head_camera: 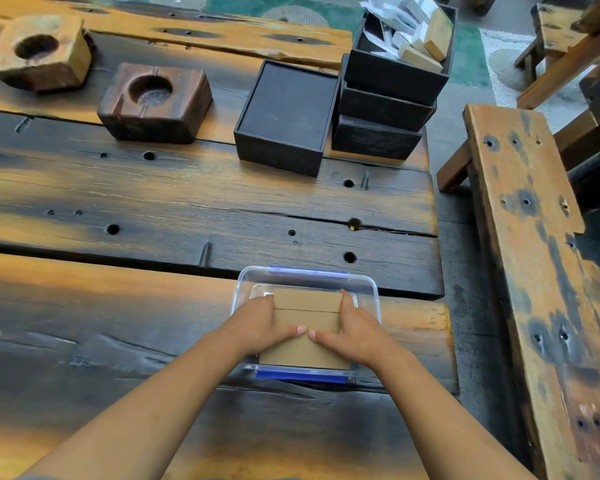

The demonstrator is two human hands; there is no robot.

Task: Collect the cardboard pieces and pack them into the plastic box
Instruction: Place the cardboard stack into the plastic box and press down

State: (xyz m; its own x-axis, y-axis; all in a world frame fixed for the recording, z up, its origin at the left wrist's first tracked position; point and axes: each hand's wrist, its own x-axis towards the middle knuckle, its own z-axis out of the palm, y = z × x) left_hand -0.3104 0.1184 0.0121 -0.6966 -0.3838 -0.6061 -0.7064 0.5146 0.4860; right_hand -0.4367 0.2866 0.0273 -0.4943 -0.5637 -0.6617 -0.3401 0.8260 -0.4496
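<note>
Both hands, the left hand [264,320] and right hand [352,325], had a closed grip on the cardboard pieces [307,327] inside the plastic box [368,289] on the wooden surface [153,306].

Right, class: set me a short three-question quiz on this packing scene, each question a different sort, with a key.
1. True or false: both hands grip the cardboard pieces over the plastic box.
2. Multiple choice: the plastic box's clips are A) red B) blue C) green.
3. Fill in: the stacked black boxes stand at the table's far ____ side.

Key: 1 true; 2 B; 3 right.
</note>
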